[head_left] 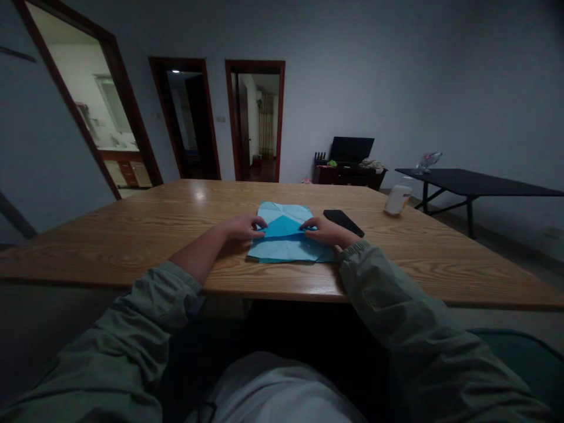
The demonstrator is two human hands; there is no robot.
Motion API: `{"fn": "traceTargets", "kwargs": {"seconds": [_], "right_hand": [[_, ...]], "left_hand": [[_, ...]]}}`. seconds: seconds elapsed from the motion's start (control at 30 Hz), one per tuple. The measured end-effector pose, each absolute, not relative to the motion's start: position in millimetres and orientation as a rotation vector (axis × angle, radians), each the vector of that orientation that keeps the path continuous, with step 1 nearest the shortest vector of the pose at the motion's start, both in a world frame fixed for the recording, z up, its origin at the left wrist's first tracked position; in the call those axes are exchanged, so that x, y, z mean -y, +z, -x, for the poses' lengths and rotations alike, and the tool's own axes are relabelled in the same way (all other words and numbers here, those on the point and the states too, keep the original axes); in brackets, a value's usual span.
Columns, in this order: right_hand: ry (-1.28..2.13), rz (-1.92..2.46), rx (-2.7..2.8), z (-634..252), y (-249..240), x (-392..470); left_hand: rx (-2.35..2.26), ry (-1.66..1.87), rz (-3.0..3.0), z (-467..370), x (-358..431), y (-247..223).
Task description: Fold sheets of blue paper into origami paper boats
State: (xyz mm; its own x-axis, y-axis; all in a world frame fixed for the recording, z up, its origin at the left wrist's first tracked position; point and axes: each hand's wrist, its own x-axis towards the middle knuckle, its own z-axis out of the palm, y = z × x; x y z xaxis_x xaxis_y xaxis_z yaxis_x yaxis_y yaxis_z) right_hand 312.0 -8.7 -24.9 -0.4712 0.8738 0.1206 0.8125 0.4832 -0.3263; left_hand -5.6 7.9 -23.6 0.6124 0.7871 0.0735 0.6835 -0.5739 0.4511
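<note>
The fingers (261, 223) of the left hand (240, 227) are closed in a pinch on the left end of the bright blue folded paper (284, 227); those of the right hand (326, 230) pinch its right end. Even tension from the 2 sides should keep the fold straight. It lies over a paler blue sheet (288, 251) on the wooden table (154, 235).

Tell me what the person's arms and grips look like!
Both arms wear loose, wrinkled grey-green sleeves. The left sleeve ends partway up the forearm; the right sleeve reaches near the wrist, with a gathered cuff. The left grip and right grip are hands without gloves.
</note>
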Motion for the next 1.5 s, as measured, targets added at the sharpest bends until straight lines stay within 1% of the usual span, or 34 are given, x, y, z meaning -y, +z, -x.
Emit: {"fn": "traceTargets", "kwargs": {"seconds": [0.2,0.4,0.47,0.67,0.87,0.97,1.17,1.3,1.5], "right_hand": [[0.272,1.539,2.386,-305.2,-24.0,11.5],[0.212,1.565,2.3,-308.0,-29.8,5.1],[0.212,1.577,2.298,-308.4,-30.1,4.3],[0.208,1.575,2.3,-307.3,-29.8,4.9],[0.261,1.494,2.235,-312.7,-31.6,2.4],[0.186,1.448,2.145,-319.4,-33.0,-0.7],[-0.088,1.499,2.11,-328.2,-35.8,-8.1],[-0.108,1.499,2.153,-327.9,-37.6,-9.9],[-0.156,1.481,2.041,-325.9,-36.4,-4.9]], "left_hand": [[-1.207,0.419,-2.458,2.2,-4.7,-20.2],[-1.225,0.795,-2.369,8.0,-26.8,-36.0],[-1.259,0.852,-2.357,10.9,-30.9,-37.8],[-1.324,0.675,-2.402,10.2,-26.8,-33.3],[-1.278,0.622,-2.397,7.2,-24.9,-34.6],[-1.244,0.607,-2.347,8.2,-25.5,-35.8],[-1.25,0.604,-2.308,8.7,-25.0,-35.8],[-1.238,0.6,-2.276,8.1,-23.9,-35.1],[-1.268,0.585,-2.303,8.8,-23.6,-34.8]]}}
